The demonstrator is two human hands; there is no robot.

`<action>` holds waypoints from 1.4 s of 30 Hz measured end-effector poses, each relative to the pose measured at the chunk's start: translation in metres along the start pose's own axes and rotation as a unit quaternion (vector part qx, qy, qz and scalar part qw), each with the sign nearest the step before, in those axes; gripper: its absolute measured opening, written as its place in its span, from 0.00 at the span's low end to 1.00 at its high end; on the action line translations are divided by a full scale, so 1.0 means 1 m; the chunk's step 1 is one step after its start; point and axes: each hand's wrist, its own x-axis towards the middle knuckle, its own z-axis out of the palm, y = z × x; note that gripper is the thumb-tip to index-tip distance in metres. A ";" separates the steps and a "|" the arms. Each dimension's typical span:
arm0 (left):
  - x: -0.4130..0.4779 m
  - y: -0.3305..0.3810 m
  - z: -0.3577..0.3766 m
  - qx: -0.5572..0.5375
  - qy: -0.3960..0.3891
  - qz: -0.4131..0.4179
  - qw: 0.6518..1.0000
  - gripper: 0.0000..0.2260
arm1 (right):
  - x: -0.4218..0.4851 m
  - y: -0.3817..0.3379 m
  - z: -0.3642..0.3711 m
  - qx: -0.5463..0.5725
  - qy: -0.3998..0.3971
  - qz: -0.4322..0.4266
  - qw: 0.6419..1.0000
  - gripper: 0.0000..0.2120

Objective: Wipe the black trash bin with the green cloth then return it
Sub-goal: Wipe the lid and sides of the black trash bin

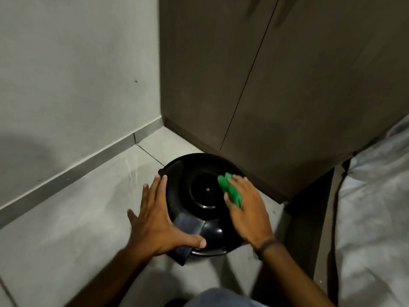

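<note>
Fingers press green cloth on bin | cabinet — just behind

Both forearms are bare, with no sleeves in view. The right wrist wears a thin dark band. At six o'clock, a patch of blue-grey garment shows at the frame's edge.
</note>
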 end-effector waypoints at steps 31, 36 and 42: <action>-0.084 0.013 0.043 -0.075 0.209 -0.102 0.970 0.84 | 0.081 -0.089 0.040 -0.075 -0.116 -0.031 0.990 0.12; -0.080 0.013 0.041 -0.105 0.185 -0.174 0.961 0.85 | 0.097 -0.158 0.103 -0.220 -0.166 -0.223 0.935 0.19; -0.073 0.021 0.051 -0.127 0.263 -0.200 0.935 0.72 | 0.029 -0.119 0.086 -0.219 -0.164 -0.356 0.894 0.28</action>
